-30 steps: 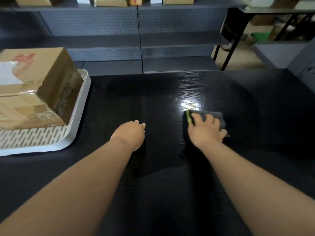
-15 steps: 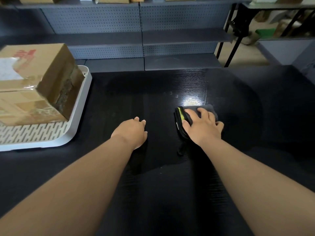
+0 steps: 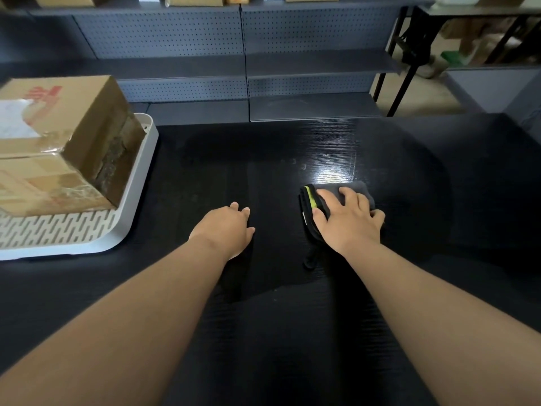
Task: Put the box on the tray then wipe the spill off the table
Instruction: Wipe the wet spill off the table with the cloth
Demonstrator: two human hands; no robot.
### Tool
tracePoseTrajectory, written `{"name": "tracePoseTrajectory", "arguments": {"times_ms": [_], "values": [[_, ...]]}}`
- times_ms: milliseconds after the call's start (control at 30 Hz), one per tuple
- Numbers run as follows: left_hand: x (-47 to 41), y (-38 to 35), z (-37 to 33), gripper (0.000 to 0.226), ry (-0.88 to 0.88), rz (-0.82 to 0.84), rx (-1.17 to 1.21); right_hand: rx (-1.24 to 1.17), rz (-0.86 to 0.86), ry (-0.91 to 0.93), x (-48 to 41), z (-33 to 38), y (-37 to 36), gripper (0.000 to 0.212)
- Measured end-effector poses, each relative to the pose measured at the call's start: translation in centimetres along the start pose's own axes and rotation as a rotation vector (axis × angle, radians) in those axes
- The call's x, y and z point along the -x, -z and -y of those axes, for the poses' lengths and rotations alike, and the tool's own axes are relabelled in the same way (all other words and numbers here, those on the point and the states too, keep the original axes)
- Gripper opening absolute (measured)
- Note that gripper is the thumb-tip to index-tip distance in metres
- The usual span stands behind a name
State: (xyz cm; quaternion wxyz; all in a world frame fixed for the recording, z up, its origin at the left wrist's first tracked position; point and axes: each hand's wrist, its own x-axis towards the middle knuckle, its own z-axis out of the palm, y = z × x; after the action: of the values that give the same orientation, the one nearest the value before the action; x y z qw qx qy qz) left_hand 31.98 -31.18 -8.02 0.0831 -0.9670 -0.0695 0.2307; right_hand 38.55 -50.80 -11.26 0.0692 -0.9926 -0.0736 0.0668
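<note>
A taped brown cardboard box (image 3: 58,142) stands on the white slotted tray (image 3: 137,183) at the left of the black table (image 3: 292,332). My right hand (image 3: 348,221) presses flat, fingers spread, on a dark grey cloth (image 3: 357,189) with a yellow-green edge, right of the table's middle. A wet sheen (image 3: 330,174) catches the light just beyond the cloth, with small droplets to its left. My left hand (image 3: 225,230) rests on the table left of the cloth, fingers loosely bent and holding nothing.
Grey pegboard shelving (image 3: 243,68) runs along the table's far edge, with boxes on its top shelf. A black-legged table (image 3: 409,54) and floor clutter lie at the far right. The tray's near rim overhangs no edge that I can see.
My right hand has slid the cloth a little to the left and towards me across the wet patch, bunching its left edge. My left hand has stayed in place.
</note>
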Motion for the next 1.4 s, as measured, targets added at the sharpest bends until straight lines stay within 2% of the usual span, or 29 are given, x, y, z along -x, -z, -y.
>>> {"name": "tracePoseTrajectory", "arguments": {"times_ms": [233, 300, 400, 433, 567, 633, 667, 767, 833, 967, 1033, 1400], "values": [[0.1, 0.1, 0.3, 0.056, -0.008, 0.019, 0.023, 0.014, 0.032, 0.103, -2.3, -2.2, 0.7, 0.045], [0.1, 0.0, 0.3, 0.056, -0.014, 0.023, 0.025, -0.02, 0.058, -0.01, -3.3, -2.1, 1.0, 0.046], [0.0, 0.0, 0.5, 0.056, -0.029, 0.023, 0.015, -0.105, 0.003, -0.197, -2.6, 1.2, 0.5, 0.045], [0.0, 0.1, 0.6, 0.056, -0.027, 0.024, 0.013, -0.113, -0.017, -0.162, -1.6, 2.8, 0.2, 0.044], [0.1, 0.5, 0.8, 0.056, -0.036, 0.013, 0.01, -0.024, -0.02, 0.221, 2.1, 4.6, -1.2, 0.045], [0.2, 0.6, 0.7, 0.056, -0.041, 0.02, 0.017, -0.02, -0.019, 0.251, 0.9, 2.6, -0.8, 0.045], [0.2, 0.6, 0.6, 0.056, -0.044, 0.024, 0.021, -0.033, -0.037, 0.195, -0.1, 1.4, -0.6, 0.044], [0.1, 0.6, 0.5, 0.056, -0.041, 0.032, 0.033, -0.132, -0.027, -0.141, -3.0, -0.8, 0.9, 0.043], [-0.1, 0.5, 0.8, 0.057, -0.036, 0.04, 0.032, -0.093, -0.04, -0.2, -2.9, 0.8, 0.8, 0.042], [-0.2, 0.7, 1.0, 0.057, -0.034, 0.051, 0.018, -0.005, -0.049, 0.17, 0.4, 4.2, -0.7, 0.043], [-0.1, 0.9, 0.7, 0.057, -0.042, 0.043, 0.011, 0.0, -0.034, 0.27, 0.5, 3.3, -0.7, 0.044], [-0.5, 1.9, -0.1, 0.065, 0.019, 0.017, 0.135, 0.012, -0.023, 0.328, -0.5, 2.4, -0.6, 0.048]]}}
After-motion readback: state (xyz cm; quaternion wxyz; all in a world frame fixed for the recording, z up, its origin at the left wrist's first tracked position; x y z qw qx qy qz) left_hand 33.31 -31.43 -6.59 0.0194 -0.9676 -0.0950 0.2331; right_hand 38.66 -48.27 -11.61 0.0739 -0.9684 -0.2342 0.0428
